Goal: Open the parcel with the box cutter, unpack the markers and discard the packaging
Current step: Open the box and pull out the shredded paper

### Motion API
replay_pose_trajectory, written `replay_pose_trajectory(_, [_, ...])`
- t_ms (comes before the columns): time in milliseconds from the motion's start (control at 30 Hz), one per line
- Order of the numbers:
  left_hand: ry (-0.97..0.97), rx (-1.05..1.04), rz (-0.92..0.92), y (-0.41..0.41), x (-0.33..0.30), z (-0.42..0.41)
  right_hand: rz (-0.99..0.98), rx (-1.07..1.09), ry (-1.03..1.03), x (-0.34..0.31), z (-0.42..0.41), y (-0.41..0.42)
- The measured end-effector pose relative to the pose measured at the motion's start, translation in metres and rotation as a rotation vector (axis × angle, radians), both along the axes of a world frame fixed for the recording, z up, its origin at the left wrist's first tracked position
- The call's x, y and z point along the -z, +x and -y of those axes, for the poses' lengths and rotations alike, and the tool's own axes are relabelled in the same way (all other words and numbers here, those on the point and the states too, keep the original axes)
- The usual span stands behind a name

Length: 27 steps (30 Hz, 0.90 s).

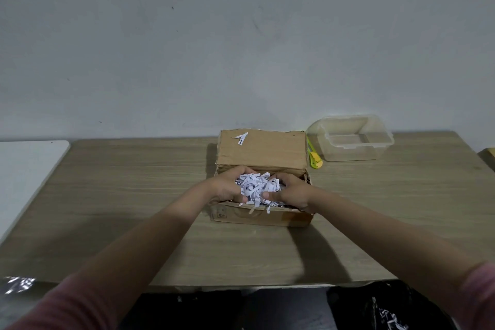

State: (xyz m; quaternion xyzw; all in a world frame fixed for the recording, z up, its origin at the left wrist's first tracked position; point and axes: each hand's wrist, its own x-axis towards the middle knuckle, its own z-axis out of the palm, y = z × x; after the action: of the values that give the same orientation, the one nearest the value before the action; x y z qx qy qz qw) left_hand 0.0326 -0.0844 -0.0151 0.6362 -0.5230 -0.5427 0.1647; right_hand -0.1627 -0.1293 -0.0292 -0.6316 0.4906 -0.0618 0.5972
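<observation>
Both hands, left hand (227, 186) and right hand (290, 191), grip a clump of shredded paper (257, 186) between them, inside the open parcel (261, 153). It looks light, loose and likely to shed, so scooping from beneath the grip should hold it best.

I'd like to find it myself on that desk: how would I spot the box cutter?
Start at the open cardboard parcel in the middle of the wooden table. Look just past its right side, in the gap before the clear plastic tub. The box cutter lies flat there, slim, the only bright yellow-green thing on the table, partly hidden by the parcel's lid.
</observation>
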Motion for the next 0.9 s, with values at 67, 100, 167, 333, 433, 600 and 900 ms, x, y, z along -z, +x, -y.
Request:
replay_pose_trajectory(67, [-0.018, -0.029, -0.009, 0.001, -0.001, 0.0, 0.029, 0.009, 0.01, -0.003, 0.0, 0.0])
replay_pose_trajectory(100, [-0.031, -0.041, -0.021, 0.002, 0.0, 0.001, 0.038, 0.013, 0.009, -0.004, 0.0, 0.0])
replay_pose_trajectory(167, [-0.05, -0.062, -0.035, 0.003, -0.001, 0.001, 0.054, 0.038, 0.016, -0.005, 0.0, 0.001])
replay_pose_trajectory(333, [-0.067, -0.073, -0.019, 0.005, -0.005, 0.0, 0.062, 0.134, 0.064, -0.004, -0.002, 0.006])
replay_pose_trajectory(433, [-0.103, -0.116, -0.027, 0.004, -0.01, -0.002, 0.107, 0.218, 0.114, -0.006, 0.002, 0.008])
replay_pose_trajectory(600, [-0.107, -0.134, -0.014, -0.001, -0.01, -0.01, 0.116, 0.251, 0.16, -0.004, 0.002, 0.008])
replay_pose_trajectory(900, [-0.164, 0.164, 0.388, -0.011, -0.02, -0.017, -0.198, -0.032, -0.066, -0.012, -0.005, 0.005])
